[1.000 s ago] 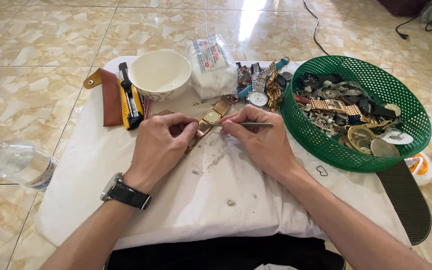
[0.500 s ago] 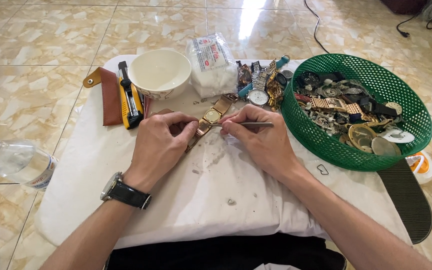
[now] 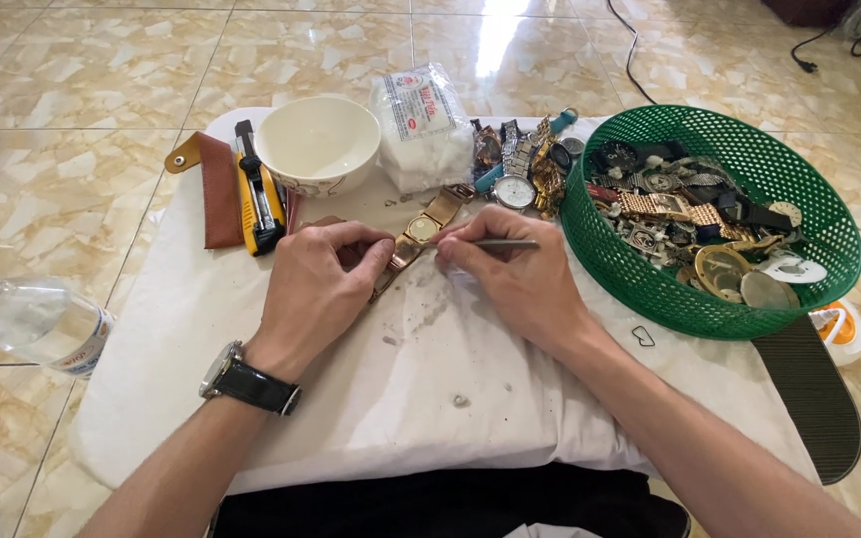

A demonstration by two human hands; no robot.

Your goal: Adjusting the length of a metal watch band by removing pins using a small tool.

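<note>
The left hand (image 3: 319,284), a black-strapped wristwatch (image 3: 241,379) on its wrist, sits just left of the frame's centre, fingers curled down and pinching the lower end of a gold bracelet watch (image 3: 419,235) against the white cloth (image 3: 421,399). The right hand (image 3: 515,279), just right of centre, grips a thin metal tool (image 3: 503,244) between thumb and fingers, its shaft lying level and its tip hidden behind the fingers near the watch case. The gold watch lies aslant between the two hands, its band running up and to the right.

The cloth around it bears grey smudges and small specks. Above the left hand stands a white bowl (image 3: 317,142); to its left lie a yellow-and-black utility knife (image 3: 258,192) and a brown leather pouch (image 3: 216,187). A clear bag of white cotton (image 3: 421,125) stands right of the bowl, and next to it a small heap of watches (image 3: 520,164). A green plastic basket (image 3: 799,174) filled with watches and watch parts takes up the upper right. At the left edge a clear plastic bottle (image 3: 32,324) lies on the tiled floor (image 3: 72,80).
</note>
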